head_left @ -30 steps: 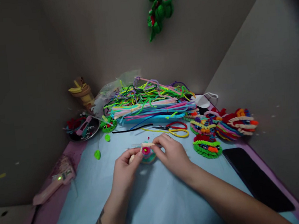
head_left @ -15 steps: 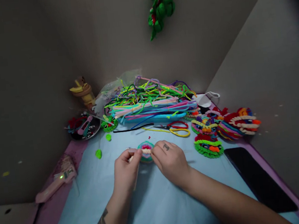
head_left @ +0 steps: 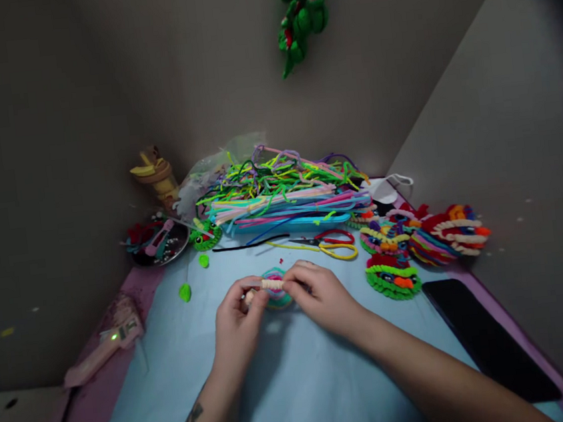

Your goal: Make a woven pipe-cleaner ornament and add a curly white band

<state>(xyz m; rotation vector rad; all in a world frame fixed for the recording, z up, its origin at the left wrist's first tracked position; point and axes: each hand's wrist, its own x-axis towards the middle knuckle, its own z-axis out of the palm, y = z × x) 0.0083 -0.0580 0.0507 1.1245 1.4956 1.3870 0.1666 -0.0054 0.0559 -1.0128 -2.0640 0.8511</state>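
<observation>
Between my two hands runs a cream coiled pipe cleaner, its turns packed close together. My left hand pinches its left end, and more of the cream piece shows under the fingers. The fingertips of my right hand are closed on the right end. Just beyond and below the coil, a round pipe-cleaner piece with teal, purple and pink rings lies on the blue cover; the hands and coil partly hide it.
Behind the hands lie scissors and a black pipe cleaner, before a heap of pipe cleaners. Finished colourful pieces and a dark phone-like slab are at right. At left are a pink glue gun and a metal bowl.
My right hand has turned, so its back faces away more and its fingers curl at the coil's end. The left fingers have shifted slightly, showing more of the cream piece.
</observation>
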